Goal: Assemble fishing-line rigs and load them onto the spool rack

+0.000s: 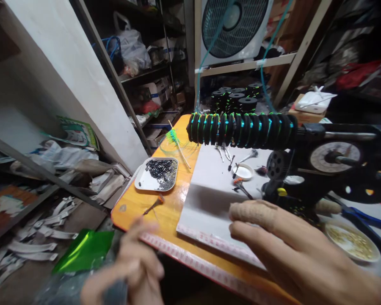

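My left hand (135, 258) is at the table's front left edge, blurred by motion. Its fingers are loosely bent and apart, with nothing visible in them. My right hand (282, 241) reaches over the white board (206, 203) with its fingers stretched out, one wrapped in tape, and holds nothing. Above the board a horizontal rod carries a row of black rings (241, 129) with green and blue thread on them. It joins a dark machine with a round dial (335, 156). A small orange-tipped piece (154, 204) lies on the wood; another similar piece (241, 186) rests on the board.
A white tray (139, 186) of small black and grey parts sits at the table's left. A bowl (373, 256) of gold-coloured bits stands at right, near blue-handled pliers (368, 218). Behind are a fan (236, 29), black spools (236, 99) and shelves. A green foil packet (85, 250) lies below left.
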Tool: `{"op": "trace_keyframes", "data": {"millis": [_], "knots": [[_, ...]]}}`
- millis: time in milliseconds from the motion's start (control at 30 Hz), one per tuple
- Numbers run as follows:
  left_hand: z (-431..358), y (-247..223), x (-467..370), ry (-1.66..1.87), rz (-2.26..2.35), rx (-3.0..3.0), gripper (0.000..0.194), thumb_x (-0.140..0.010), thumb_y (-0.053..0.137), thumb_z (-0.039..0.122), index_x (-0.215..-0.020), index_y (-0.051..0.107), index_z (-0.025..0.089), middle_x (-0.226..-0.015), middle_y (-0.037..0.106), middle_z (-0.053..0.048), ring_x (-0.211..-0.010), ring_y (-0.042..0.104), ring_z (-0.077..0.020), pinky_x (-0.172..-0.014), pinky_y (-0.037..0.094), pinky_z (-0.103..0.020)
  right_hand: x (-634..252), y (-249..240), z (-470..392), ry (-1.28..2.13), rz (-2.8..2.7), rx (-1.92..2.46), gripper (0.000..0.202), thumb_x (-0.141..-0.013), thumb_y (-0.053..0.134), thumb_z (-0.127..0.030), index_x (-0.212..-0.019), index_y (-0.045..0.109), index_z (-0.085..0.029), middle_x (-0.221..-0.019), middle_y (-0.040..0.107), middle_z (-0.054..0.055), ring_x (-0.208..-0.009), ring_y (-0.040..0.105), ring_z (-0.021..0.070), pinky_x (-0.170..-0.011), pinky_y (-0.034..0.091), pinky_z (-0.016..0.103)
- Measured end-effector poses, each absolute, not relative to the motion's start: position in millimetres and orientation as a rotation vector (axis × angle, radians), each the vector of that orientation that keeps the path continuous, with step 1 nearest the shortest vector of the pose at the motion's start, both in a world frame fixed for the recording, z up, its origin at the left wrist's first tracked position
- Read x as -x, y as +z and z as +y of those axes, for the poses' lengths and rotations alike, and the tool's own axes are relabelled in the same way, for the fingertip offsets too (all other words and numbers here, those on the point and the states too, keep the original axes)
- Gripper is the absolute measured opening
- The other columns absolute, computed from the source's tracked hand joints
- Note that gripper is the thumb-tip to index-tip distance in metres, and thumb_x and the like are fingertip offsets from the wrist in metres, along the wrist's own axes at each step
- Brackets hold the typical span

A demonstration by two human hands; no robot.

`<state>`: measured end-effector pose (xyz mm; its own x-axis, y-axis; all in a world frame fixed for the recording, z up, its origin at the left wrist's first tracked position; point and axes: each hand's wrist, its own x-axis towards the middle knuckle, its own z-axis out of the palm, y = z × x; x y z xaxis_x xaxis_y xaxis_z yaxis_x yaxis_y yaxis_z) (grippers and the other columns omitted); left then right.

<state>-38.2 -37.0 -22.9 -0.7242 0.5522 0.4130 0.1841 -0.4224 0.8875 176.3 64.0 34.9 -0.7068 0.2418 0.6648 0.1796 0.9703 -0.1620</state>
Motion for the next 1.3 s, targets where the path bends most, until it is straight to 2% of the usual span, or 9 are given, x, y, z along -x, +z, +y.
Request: {"op": "trace_keyframes", "data": {"millis": [67,133,233,333,500,800,967,1200,1300], "knots": [[-13,-14,84,2.103,1.678,-1.189,0.022,-0.088,0.065,0.037,-0.078,0.049,0.027,-0.069,0.055,0.002,-0.083,0.062,-0.0239,-0.079,0.047,-0.038,-177,33,64,0.196,-2.381,0.343,0.016,-0.092,0.055,-0.015,-0.105,0.064,-0.014,-0.103,0.072,0.016,-0.091,0.070,0.0228,-0.078,0.058,0.028],[15,-5,132,1.549,1.988,-1.685,0.011,-0.096,0.048,0.034,-0.087,0.048,0.026,-0.082,0.057,-0.001,-0.080,0.059,-0.0224,-0.083,0.046,-0.041,-175,32,62,0.311,-2.389,0.365,0.017,-0.089,0.053,-0.007,-0.099,0.065,-0.015,-0.094,0.070,0.013,-0.082,0.068,0.0190,-0.070,0.057,0.024],[51,4,188,1.157,2.032,-1.891,0.005,-0.086,0.055,0.026,-0.086,0.058,0.022,-0.088,0.057,-0.004,-0.086,0.056,-0.0259,-0.089,0.043,-0.043,-169,32,59,0.416,-2.376,0.416,0.022,-0.086,0.051,-0.002,-0.093,0.066,-0.016,-0.082,0.064,0.009,-0.071,0.061,0.0168,-0.060,0.052,0.025],[69,5,212,0.800,1.952,-2.050,0.018,-0.078,0.057,0.023,-0.090,0.070,0.020,-0.093,0.058,-0.007,-0.088,0.059,-0.0269,-0.090,0.045,-0.042,-167,30,60,0.465,-2.368,0.437,0.020,-0.086,0.052,-0.003,-0.091,0.066,-0.017,-0.079,0.061,0.007,-0.068,0.056,0.0161,-0.057,0.049,0.026],[66,-4,221,0.548,1.903,-2.194,0.030,-0.081,0.053,0.022,-0.100,0.076,0.022,-0.099,0.061,-0.010,-0.090,0.063,-0.0272,-0.089,0.046,-0.038,-171,30,64,0.507,-2.351,0.436,0.021,-0.084,0.052,0.000,-0.090,0.065,-0.016,-0.081,0.060,0.007,-0.072,0.054,0.0168,-0.059,0.048,0.027],[66,-6,228,0.504,1.805,-2.300,0.020,-0.086,0.059,0.032,-0.095,0.076,0.024,-0.096,0.069,-0.007,-0.088,0.064,-0.0230,-0.082,0.047,-0.030,-168,37,62,0.577,-2.370,0.479,0.020,-0.089,0.048,-0.004,-0.089,0.064,-0.017,-0.084,0.061,0.006,-0.074,0.056,0.0167,-0.063,0.049,0.027],[71,6,219,0.558,1.726,-2.280,0.007,-0.082,0.066,0.024,-0.079,0.071,0.021,-0.074,0.066,0.000,-0.068,0.060,-0.0170,-0.066,0.044,-0.025,-168,44,59,0.649,-2.344,0.559,0.018,-0.089,0.050,-0.007,-0.087,0.065,-0.017,-0.086,0.061,0.006,-0.076,0.058,0.0147,-0.067,0.050,0.025],[35,16,146,1.134,1.714,-2.101,0.007,-0.091,0.061,0.025,-0.086,0.064,0.021,-0.089,0.061,-0.003,-0.088,0.060,-0.0195,-0.079,0.046,-0.030,-170,54,55,0.696,-2.279,0.620,0.017,-0.086,0.056,-0.008,-0.081,0.069,-0.017,-0.076,0.060,0.003,-0.070,0.057,0.0125,-0.062,0.045,0.023],[5,6,83,1.489,1.369,-1.623,0.005,-0.086,0.068,0.024,-0.082,0.067,0.022,-0.080,0.060,-0.001,-0.078,0.059,-0.0161,-0.068,0.047,-0.024,-170,51,54,0.682,-2.262,0.600,0.018,-0.087,0.057,-0.009,-0.078,0.071,-0.016,-0.071,0.058,0.003,-0.067,0.054,0.0121,-0.058,0.041,0.023]]}}
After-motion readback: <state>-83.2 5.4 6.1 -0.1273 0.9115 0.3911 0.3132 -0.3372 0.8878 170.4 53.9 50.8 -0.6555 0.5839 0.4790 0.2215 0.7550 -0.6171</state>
